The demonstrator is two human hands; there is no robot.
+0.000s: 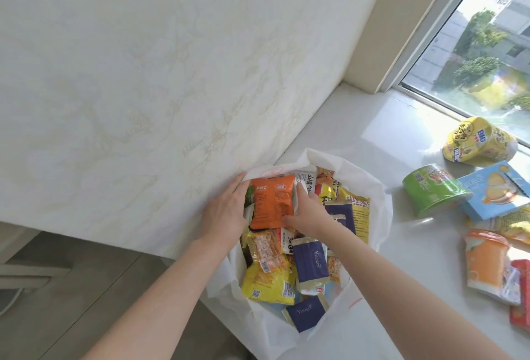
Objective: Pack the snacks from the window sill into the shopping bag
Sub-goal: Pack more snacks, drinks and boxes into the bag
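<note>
A white shopping bag [372, 187] stands open on the window sill [358, 118], filled with several snack packets, among them navy sachets [311, 266] and a yellow packet [268, 282]. On top lies an orange snack packet [269, 202]. My left hand [225, 212] rests with straight fingers against its left edge at the bag's rim. My right hand [305, 212] holds its right edge, thumb under the packet's lower corner. On the sill to the right lie a green can [430, 187], a yellow packet [479, 141], a light blue box [496, 190] and an orange packet [484, 262].
A white patterned wall [143, 87] runs close along the left of the bag. The window [481, 44] is at the upper right. A red packet [522, 299] lies at the right edge. Grey floor [71, 302] shows at lower left.
</note>
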